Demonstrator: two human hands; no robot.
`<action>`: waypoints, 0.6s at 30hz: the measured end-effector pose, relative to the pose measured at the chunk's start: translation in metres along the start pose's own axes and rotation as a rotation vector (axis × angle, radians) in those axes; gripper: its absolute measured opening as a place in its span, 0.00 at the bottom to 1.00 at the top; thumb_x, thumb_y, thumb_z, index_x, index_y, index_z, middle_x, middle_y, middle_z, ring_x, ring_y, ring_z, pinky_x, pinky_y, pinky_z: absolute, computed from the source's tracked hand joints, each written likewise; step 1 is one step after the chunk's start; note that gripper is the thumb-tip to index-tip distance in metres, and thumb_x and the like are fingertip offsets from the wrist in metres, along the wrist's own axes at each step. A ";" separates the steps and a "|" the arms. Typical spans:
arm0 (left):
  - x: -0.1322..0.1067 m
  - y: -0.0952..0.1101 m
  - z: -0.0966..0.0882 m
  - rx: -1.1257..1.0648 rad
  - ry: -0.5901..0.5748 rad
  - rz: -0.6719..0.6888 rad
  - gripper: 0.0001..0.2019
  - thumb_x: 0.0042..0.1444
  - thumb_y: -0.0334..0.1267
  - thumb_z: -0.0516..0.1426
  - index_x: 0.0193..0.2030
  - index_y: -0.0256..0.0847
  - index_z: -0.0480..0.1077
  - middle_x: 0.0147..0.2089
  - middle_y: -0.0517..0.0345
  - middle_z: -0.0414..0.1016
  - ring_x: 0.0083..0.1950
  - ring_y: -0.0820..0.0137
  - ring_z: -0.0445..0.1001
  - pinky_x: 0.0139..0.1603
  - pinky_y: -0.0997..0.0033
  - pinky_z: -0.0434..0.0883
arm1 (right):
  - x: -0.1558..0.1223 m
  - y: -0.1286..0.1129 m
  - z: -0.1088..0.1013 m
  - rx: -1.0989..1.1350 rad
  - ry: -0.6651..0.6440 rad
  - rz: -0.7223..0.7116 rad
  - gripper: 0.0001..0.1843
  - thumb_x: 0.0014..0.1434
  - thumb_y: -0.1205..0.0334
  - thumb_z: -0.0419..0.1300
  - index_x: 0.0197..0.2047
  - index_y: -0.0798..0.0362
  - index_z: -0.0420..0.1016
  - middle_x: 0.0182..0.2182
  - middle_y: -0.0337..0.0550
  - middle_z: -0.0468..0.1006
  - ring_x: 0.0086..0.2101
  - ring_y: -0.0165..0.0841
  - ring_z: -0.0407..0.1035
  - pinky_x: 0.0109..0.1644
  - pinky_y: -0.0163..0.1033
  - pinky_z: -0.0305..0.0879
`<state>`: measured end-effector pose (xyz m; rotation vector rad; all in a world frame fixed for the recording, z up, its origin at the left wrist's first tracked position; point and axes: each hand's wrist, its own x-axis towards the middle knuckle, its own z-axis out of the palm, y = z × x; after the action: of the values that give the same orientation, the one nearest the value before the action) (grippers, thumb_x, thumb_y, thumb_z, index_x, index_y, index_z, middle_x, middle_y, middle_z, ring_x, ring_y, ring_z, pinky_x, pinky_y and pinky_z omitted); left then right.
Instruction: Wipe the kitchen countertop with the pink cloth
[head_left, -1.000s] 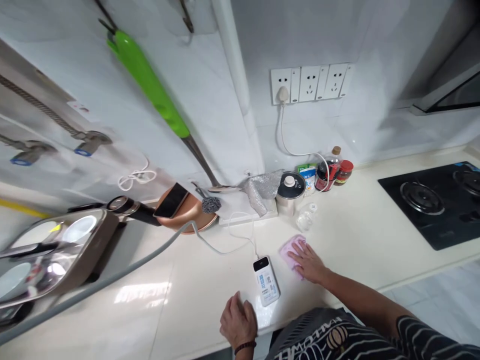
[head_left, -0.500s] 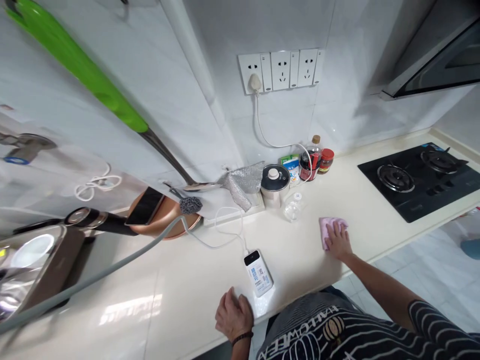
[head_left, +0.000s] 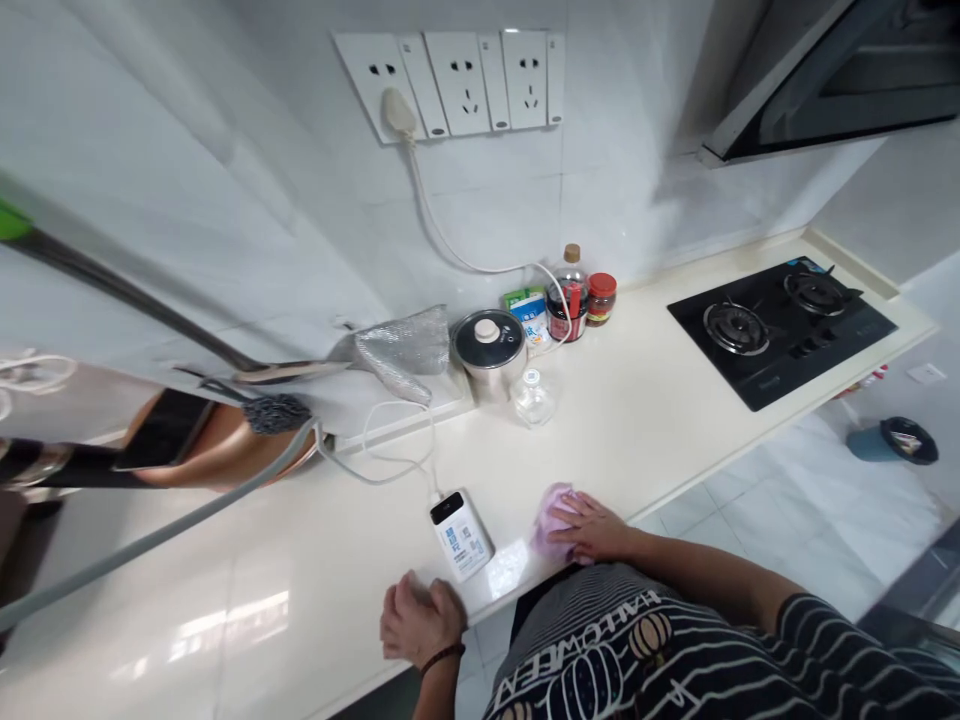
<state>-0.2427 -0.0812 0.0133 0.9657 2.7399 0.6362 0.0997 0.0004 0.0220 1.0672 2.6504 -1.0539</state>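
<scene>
You're likely wiping: right hand (head_left: 592,528) spread on cloth (head_left: 553,512), left hand (head_left: 422,620) curled, grip unclear; next, skirt powerbank (head_left: 462,538), cloth's nine o'clock.

Just left of the power bank (head_left: 461,538) and nearer the body, the left hand (head_left: 421,618) rests knuckles up, fingers curled under, above a short stretch of left forearm. Right of the power bank, the right hand (head_left: 591,526) lies palm down, fingers extended towards it, the right forearm (head_left: 686,562) slanting away.
</scene>
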 end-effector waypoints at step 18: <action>-0.015 0.042 0.009 0.103 0.057 -0.058 0.24 0.63 0.44 0.49 0.63 0.47 0.71 0.72 0.40 0.69 0.75 0.43 0.63 0.71 0.31 0.61 | -0.144 0.196 -0.072 -0.135 0.534 1.232 0.36 0.76 0.53 0.41 0.82 0.54 0.53 0.81 0.61 0.48 0.77 0.57 0.42 0.77 0.64 0.44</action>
<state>-0.2051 -0.0581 0.0241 0.8980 2.8643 0.5249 0.3454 0.0641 0.0119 2.6067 1.5688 -0.3115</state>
